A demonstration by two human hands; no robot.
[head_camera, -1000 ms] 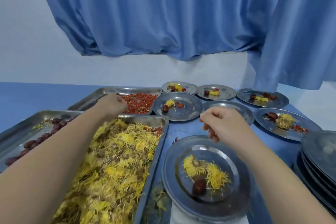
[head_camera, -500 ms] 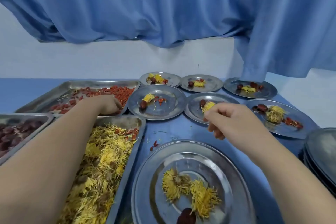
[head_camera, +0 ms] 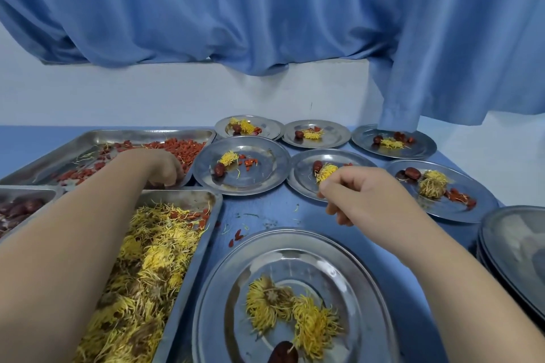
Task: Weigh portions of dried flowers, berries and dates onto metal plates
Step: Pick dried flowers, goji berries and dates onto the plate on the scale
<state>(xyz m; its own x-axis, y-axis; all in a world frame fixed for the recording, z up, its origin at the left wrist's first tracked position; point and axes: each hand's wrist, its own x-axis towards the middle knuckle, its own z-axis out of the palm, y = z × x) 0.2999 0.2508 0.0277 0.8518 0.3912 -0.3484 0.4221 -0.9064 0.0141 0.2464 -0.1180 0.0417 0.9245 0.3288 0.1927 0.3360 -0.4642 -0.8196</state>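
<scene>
My left hand (head_camera: 160, 168) reaches into the far metal tray (head_camera: 88, 141) of red berries (head_camera: 182, 147), fingers curled down among them; what they hold is hidden. My right hand (head_camera: 365, 200) hovers loosely curled above the blue table, between the near plate (head_camera: 236, 289) and a filled plate (head_camera: 300, 182). The near plate carries two yellow dried flowers (head_camera: 292, 315) and one dark date (head_camera: 283, 355). A tray of yellow dried flowers (head_camera: 138, 280) lies under my left forearm. A tray of dates (head_camera: 17, 209) sits at the far left.
Several filled metal plates (head_camera: 244, 165) stand in two rows at the back right. A stack of bare plates (head_camera: 516, 244) sits at the right edge. Loose berries (head_camera: 237, 236) lie on the blue table (head_camera: 265, 215). A blue curtain (head_camera: 265, 8) hangs behind.
My left hand has pushed deeper into the berry tray. My right hand has stayed near the same spot. The view has tilted so the near plate looks closer and larger.
</scene>
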